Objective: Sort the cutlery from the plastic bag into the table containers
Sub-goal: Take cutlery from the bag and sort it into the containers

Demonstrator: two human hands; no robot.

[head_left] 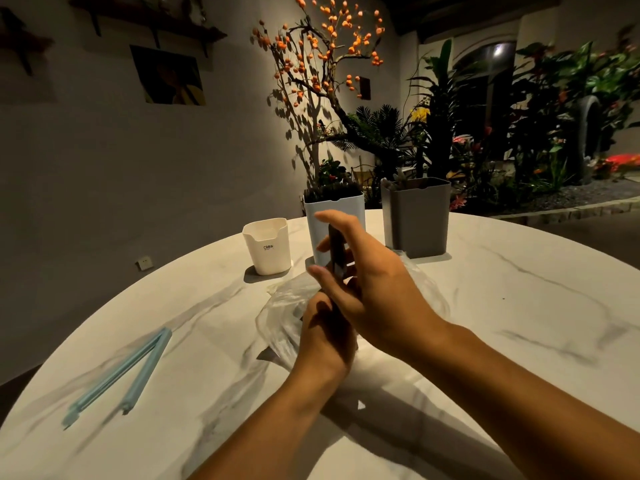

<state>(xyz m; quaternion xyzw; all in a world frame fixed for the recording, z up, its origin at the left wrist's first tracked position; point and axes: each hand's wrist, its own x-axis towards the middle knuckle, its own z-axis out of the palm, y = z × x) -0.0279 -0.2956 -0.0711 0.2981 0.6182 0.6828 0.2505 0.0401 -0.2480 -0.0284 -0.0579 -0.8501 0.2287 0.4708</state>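
Note:
A clear plastic bag (281, 317) lies crumpled in the middle of the marble table (519, 323). My left hand (325, 341) grips the bag near its mouth. Above it, my right hand (374, 292) pinches a dark piece of cutlery (336, 251) upright between thumb and fingers; which kind of piece it is stays unclear. Three containers stand behind: a short white cup (268, 249) on the left, a tall light blue one (349, 204) with dark cutlery in it directly behind my right hand, and a tall grey one (417, 218) on the right with pale pieces showing at its rim.
A light blue bag clip (117, 372) lies open in a V on the table's left side. Beyond the table's far edge are a wall, a branch with orange fruit and many plants.

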